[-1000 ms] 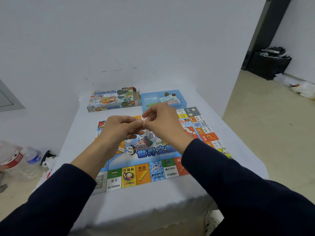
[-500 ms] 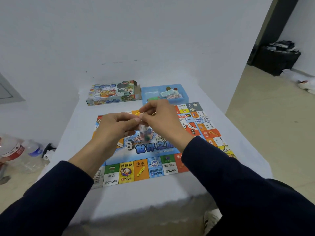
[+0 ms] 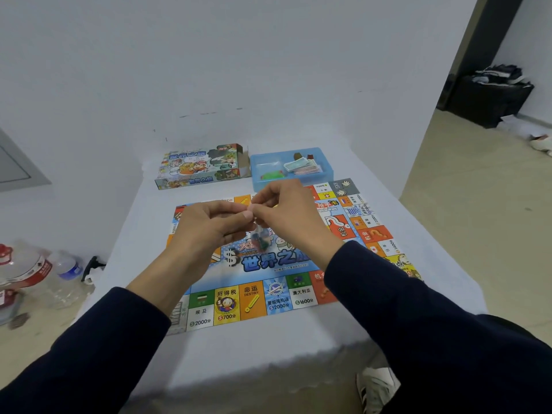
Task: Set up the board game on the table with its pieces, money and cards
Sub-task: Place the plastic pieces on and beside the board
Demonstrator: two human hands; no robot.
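Note:
The colourful game board (image 3: 257, 300) lies unfolded on the white table (image 3: 268, 351). Above its middle, my left hand (image 3: 209, 227) and my right hand (image 3: 286, 213) meet, both pinching the top edge of a small clear plastic bag (image 3: 261, 236) with small coloured pieces inside. The bag hangs below my fingers, partly hidden by them. Behind the board stands the blue tray (image 3: 327, 167) holding a stack of paper money (image 3: 301, 167) and green pieces (image 3: 271, 175). The printed game box (image 3: 200, 165) lies to the tray's left.
The table stands against a white wall. Plastic water bottles (image 3: 33, 270) lie on the floor at the left. A black bag (image 3: 490, 97) sits on the floor far right. A white shoe (image 3: 376, 386) shows under the table's near edge.
Both hands stay together on the small bag above the board, with only slight shifts of the fingers. The camera view has tilted a little.

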